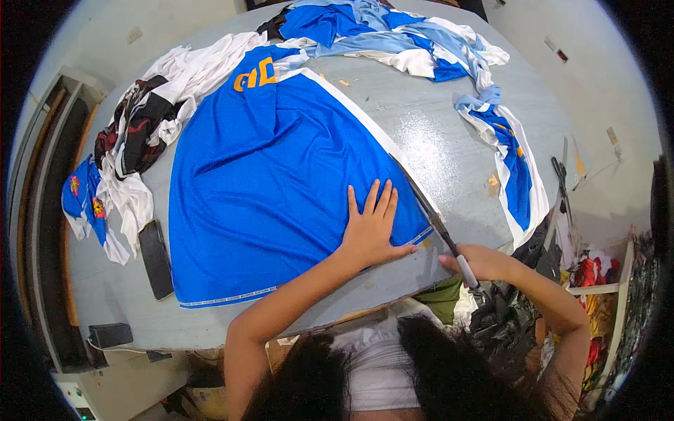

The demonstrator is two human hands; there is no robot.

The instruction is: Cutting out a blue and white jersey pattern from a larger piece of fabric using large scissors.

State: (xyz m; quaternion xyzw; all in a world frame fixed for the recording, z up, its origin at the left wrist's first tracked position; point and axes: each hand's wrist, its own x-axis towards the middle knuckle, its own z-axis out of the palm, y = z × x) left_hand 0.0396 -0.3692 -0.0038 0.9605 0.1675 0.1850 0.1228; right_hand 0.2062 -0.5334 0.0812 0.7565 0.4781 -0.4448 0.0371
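Note:
A large blue fabric panel (260,175) with yellow lettering at its far end lies spread on the grey table (421,105). My left hand (372,228) presses flat on its near right part, fingers spread. At the panel's right edge, my right hand (484,262) is closed round the handles of long scissors (437,221). The blades point away from me and lie along the blue edge, beside a narrow white border (354,109). How far apart the blades are is hard to tell.
White fabric (217,63) and dark patterned cloth (144,126) are heaped at the left, near a black phone (156,259). Blue and white pieces (393,42) lie at the far side. A blue-white strip (516,175) and another pair of scissors (562,179) are at the right.

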